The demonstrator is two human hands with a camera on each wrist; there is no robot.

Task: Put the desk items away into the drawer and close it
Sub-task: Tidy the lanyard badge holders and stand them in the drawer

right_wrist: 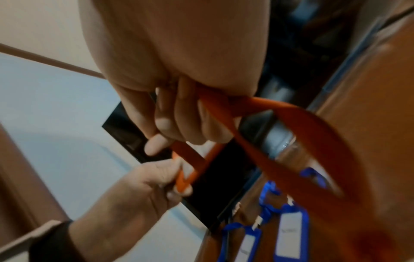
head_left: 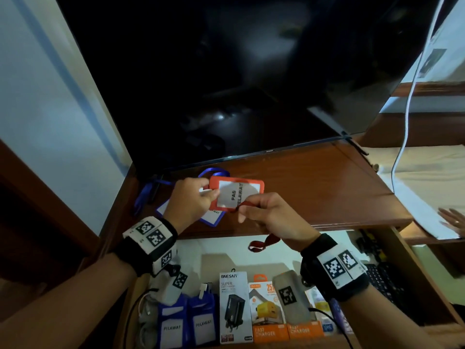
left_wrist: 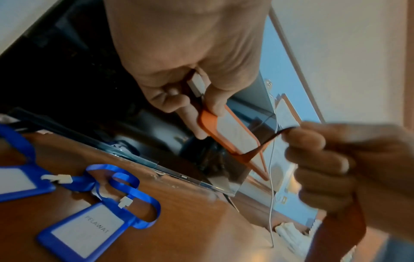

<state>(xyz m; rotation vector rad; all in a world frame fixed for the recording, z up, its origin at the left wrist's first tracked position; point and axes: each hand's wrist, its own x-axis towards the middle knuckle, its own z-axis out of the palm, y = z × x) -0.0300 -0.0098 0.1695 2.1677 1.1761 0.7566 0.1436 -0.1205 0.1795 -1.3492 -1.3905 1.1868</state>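
Note:
A red badge holder [head_left: 236,193] with a white card reading "PAS PELAWAT" is held above the brown desk top [head_left: 314,187]. My left hand [head_left: 193,197] pinches its clip end [left_wrist: 197,86]. My right hand [head_left: 261,210] grips the red lanyard [right_wrist: 280,127], which crosses the holder's face [left_wrist: 266,140] and hangs in a loop [head_left: 263,244] over the open drawer [head_left: 407,268]. Two blue badge holders [left_wrist: 82,228] with blue lanyards [left_wrist: 132,187] lie on the desk under my left hand.
In the drawer sit blue "PELAWAT" holders [head_left: 187,321], a black charger box [head_left: 235,306], orange charger boxes [head_left: 270,311] and a keyboard [head_left: 382,278]. A dark TV screen [head_left: 226,84] stands behind the desk. A white cable [head_left: 407,104] hangs right. Another person's hand [head_left: 453,219] shows far right.

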